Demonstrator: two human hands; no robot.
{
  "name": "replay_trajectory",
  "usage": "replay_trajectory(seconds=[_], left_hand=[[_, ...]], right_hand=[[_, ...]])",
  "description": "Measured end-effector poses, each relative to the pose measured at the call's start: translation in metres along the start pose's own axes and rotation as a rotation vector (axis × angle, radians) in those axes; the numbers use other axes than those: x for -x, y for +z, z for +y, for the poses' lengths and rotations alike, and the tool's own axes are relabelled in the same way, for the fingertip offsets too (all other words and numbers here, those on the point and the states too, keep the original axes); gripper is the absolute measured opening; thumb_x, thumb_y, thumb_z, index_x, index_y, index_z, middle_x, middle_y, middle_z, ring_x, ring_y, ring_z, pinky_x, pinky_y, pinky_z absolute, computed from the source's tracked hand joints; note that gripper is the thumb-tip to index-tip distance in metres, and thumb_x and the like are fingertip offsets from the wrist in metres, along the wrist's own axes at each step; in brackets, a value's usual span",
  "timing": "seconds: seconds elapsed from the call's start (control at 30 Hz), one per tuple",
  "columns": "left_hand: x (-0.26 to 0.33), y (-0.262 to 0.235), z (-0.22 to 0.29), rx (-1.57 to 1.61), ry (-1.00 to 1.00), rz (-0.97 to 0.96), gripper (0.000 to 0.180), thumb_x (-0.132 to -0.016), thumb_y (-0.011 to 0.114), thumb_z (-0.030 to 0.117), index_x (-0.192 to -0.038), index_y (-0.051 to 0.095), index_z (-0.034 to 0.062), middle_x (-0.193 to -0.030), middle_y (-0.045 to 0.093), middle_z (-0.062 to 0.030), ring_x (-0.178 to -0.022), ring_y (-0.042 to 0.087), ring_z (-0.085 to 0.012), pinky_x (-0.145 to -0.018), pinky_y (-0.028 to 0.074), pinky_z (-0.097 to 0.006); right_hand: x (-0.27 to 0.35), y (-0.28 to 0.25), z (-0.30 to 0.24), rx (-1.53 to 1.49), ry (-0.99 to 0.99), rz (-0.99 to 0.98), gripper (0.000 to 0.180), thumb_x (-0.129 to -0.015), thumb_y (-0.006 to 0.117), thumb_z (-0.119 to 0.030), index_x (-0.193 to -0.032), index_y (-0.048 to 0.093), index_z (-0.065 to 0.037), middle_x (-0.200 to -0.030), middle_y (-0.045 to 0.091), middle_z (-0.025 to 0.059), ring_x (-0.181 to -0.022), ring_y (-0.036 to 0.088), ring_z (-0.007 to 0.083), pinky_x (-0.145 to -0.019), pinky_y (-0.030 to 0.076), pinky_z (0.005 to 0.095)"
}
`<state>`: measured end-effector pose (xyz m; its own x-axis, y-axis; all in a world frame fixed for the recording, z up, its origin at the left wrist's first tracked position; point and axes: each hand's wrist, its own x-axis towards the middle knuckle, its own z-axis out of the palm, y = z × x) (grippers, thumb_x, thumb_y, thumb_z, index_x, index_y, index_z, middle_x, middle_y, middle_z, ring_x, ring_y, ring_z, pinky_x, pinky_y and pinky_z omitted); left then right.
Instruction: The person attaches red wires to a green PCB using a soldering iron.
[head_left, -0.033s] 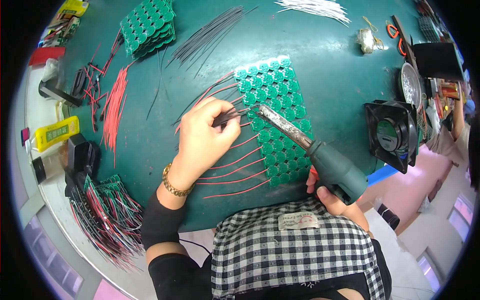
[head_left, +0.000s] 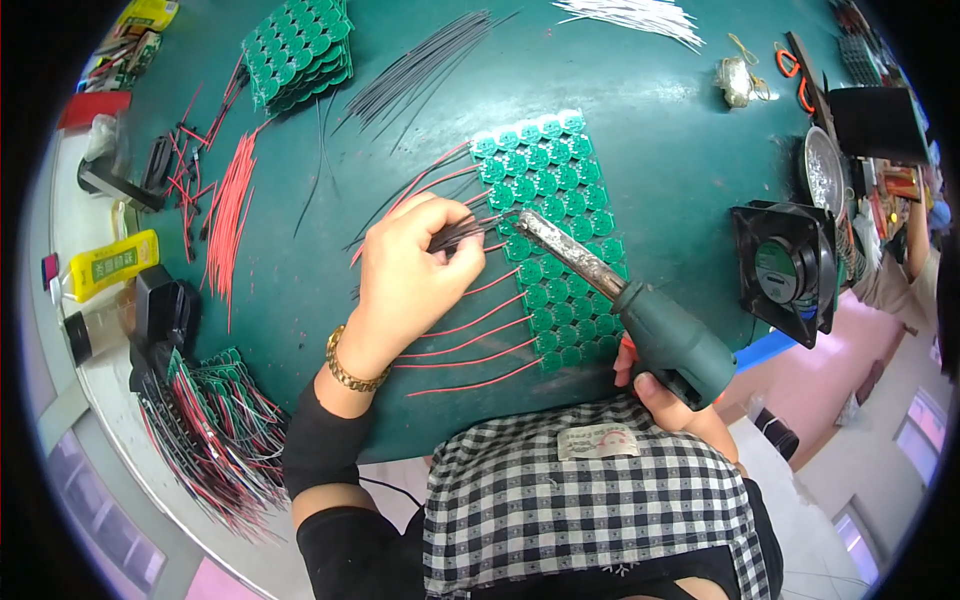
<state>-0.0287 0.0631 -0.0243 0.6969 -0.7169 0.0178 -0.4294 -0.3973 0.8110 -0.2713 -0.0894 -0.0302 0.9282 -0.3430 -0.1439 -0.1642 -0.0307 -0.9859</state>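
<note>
My left hand (head_left: 410,268) is shut on a small bundle of thin black wires (head_left: 466,232), whose ends reach the left edge of a green panel of small round circuit boards (head_left: 556,180) lying on the dark green table (head_left: 660,170). My right hand (head_left: 668,398) grips the green handle of a soldering iron (head_left: 668,338). Its metal tip (head_left: 532,224) rests on the panel right by the wire ends. Several red wires (head_left: 462,355) fan out to the left from the panel's lower rows.
A stack of green panels (head_left: 300,50), loose black wires (head_left: 420,72) and red wires (head_left: 230,215) lie at the back left. White wires (head_left: 635,15) lie at the far edge. A black fan (head_left: 790,270) stands right. Wired boards (head_left: 215,430) pile at front left by a yellow bottle (head_left: 110,265).
</note>
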Motion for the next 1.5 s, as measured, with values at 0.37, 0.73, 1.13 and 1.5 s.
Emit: replay_trajectory(seconds=[0.37,0.73,1.13,1.5], left_hand=[[-0.003,0.001,-0.004,-0.048,0.046,-0.014,0.006,-0.068,0.062,-0.001,-0.074,0.060,-0.0007,-0.066,0.056,-0.0022,-0.054,0.047,-0.0052,-0.048,0.038,-0.020],[-0.003,0.001,-0.005,-0.096,0.070,-0.012,0.010,-0.064,0.064,0.006,-0.073,0.062,0.0012,-0.068,0.060,-0.0093,-0.056,0.058,-0.0210,-0.053,0.046,-0.031],[-0.003,0.000,-0.005,-0.095,0.054,-0.038,0.007,-0.067,0.062,0.002,-0.073,0.059,0.0002,-0.067,0.058,-0.0055,-0.062,0.054,-0.0140,-0.056,0.043,-0.026],[0.002,-0.004,-0.004,0.061,0.033,-0.077,0.009,-0.072,0.067,0.001,-0.078,0.060,0.0005,-0.078,0.056,-0.0050,-0.058,0.051,-0.0111,-0.048,0.041,-0.024]], right_hand=[[-0.001,0.000,-0.001,0.164,0.007,-0.004,0.013,-0.068,0.061,-0.002,-0.081,0.064,-0.005,-0.071,0.065,0.0060,-0.061,0.064,0.0224,-0.057,0.052,0.0314],[0.001,-0.001,0.002,0.173,-0.044,-0.034,0.012,-0.067,0.060,-0.002,-0.079,0.063,-0.004,-0.073,0.064,0.0082,-0.062,0.063,0.0234,-0.058,0.051,0.0326],[0.014,0.002,-0.006,-0.117,0.268,0.117,0.068,-0.075,0.069,-0.052,-0.119,0.049,-0.003,-0.083,0.056,0.0095,-0.068,0.054,0.0177,-0.060,0.044,0.0295],[0.015,-0.007,-0.002,-0.181,0.099,0.018,0.029,-0.084,0.060,-0.025,-0.101,0.056,-0.001,-0.086,0.056,0.0054,-0.070,0.055,0.0136,-0.064,0.047,0.0272]])
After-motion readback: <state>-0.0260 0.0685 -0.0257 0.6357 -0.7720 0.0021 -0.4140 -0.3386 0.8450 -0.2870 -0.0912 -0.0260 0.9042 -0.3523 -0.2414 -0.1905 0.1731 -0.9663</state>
